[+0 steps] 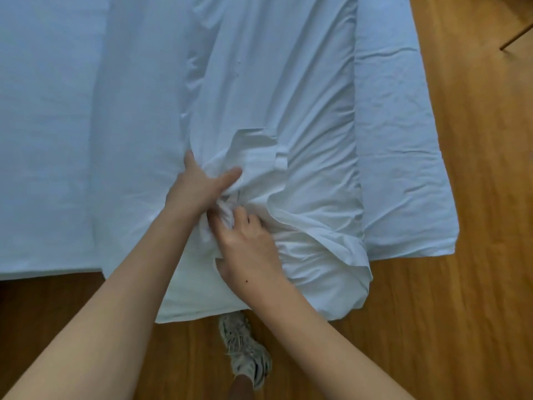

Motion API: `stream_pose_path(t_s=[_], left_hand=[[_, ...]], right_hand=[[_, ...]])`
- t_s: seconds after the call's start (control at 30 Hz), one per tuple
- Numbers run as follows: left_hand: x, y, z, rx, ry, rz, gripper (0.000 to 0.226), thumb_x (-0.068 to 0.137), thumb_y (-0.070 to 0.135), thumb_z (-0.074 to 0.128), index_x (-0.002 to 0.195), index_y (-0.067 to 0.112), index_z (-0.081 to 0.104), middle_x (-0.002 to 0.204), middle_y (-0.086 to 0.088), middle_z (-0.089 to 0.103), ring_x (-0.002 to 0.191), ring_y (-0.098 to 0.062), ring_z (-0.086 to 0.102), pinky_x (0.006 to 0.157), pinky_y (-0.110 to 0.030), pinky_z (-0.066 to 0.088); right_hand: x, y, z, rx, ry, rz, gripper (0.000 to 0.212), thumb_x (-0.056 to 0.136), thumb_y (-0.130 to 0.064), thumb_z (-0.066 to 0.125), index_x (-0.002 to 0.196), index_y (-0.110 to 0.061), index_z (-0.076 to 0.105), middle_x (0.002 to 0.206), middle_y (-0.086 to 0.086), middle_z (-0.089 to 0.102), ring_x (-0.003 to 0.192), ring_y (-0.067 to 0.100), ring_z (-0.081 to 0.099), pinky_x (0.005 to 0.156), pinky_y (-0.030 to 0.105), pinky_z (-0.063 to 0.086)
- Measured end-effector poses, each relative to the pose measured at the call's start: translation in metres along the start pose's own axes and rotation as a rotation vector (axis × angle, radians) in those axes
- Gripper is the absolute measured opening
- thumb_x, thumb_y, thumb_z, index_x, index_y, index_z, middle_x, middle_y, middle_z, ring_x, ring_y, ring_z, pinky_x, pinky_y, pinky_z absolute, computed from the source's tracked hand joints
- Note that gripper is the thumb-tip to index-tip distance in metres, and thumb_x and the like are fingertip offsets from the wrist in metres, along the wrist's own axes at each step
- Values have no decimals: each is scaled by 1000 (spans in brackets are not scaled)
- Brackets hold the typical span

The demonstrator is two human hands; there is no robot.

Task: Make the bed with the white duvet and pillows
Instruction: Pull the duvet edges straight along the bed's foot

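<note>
I see my left hand (pixel 199 183) pressing down on the rumpled white cotton duvet (pixel 274 116), thumb out, fingers curled into its folds. My right hand (pixel 248 241) pinches a bunched twist of the same fabric just beside it. The duvet lies in a long heap across the low bed with its pale blue-white sheet (pixel 49 134), its near end hanging over the bed's edge onto the warm wooden plank floor (pixel 461 284), above my pale laced sneaker (pixel 245 347)

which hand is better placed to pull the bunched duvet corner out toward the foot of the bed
Right, probably. The right hand already pinches the bunched fabric of the duvet, while the left hand grips farther up.
</note>
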State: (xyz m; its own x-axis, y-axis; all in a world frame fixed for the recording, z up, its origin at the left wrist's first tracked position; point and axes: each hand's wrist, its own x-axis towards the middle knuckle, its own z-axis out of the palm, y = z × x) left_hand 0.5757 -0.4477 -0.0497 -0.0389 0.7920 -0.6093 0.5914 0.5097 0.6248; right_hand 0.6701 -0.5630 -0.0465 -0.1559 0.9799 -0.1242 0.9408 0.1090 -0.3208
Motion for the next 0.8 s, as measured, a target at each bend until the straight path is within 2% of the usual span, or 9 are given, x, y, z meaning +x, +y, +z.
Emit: stream_pose_path(t_s=[0.1,0.2,0.3,0.37,0.43,0.5,0.57,0.7,0.8], left_hand=[[8,0,8,33,17,-116,119,48,64,64,144,16,14,131,-15,51,116,-35,53,99,-47,44],[13,-2,9,19,13,-137,114,49,59,67,142,14,17,127,-13,54,113,-34,55,98,-48,45],[8,-12,6,29,17,-102,108,60,64,68,146,18,20,134,-4,53,119,-31,53,102,-47,42],[1,-21,5,17,25,-41,97,67,68,62,146,25,24,133,2,54,119,-26,54,103,-45,42],[-7,-21,1,-98,21,4,82,75,73,53,142,29,35,128,6,56,114,-19,56,101,-40,43],[-10,-11,-14,-417,-64,-56,75,85,76,32,138,24,48,129,1,59,115,-18,58,103,-37,43],[-10,3,-40,-695,-230,-154,84,87,78,13,130,20,56,119,-11,67,109,-26,64,93,-39,51],[3,15,-62,-416,-225,-193,94,75,89,20,141,24,40,115,-13,67,105,-29,62,103,-49,39],[1,17,-32,-10,-119,-159,121,55,88,59,148,18,25,146,-7,43,129,-27,45,110,-39,32]], right_hand=[[-12,17,-28,123,122,10,62,73,-45,71,129,-22,56,102,4,61,90,23,59,67,30,50],[-8,51,-53,127,374,153,69,83,-54,57,140,-17,44,129,10,54,119,24,48,98,34,42],[11,72,-70,414,20,465,103,74,-63,66,153,-22,14,141,4,45,129,21,43,103,34,39],[19,67,-68,693,-210,579,105,69,-53,78,152,-25,19,134,-3,54,123,17,51,97,30,42],[18,54,-60,613,-314,443,66,73,-48,77,127,-22,52,109,-3,65,100,19,61,81,30,48],[3,40,-50,381,-394,165,24,84,-40,66,82,-18,59,77,-2,59,72,20,56,63,29,42],[-18,31,-35,255,-479,-133,10,89,-21,59,88,-11,61,86,6,62,79,27,58,65,33,43],[-46,33,-15,131,-607,-540,48,67,-2,73,110,-17,62,83,12,54,62,23,44,47,24,13],[-51,33,-10,48,-556,-629,66,77,-15,69,138,-30,47,98,11,49,79,25,45,56,30,23]])
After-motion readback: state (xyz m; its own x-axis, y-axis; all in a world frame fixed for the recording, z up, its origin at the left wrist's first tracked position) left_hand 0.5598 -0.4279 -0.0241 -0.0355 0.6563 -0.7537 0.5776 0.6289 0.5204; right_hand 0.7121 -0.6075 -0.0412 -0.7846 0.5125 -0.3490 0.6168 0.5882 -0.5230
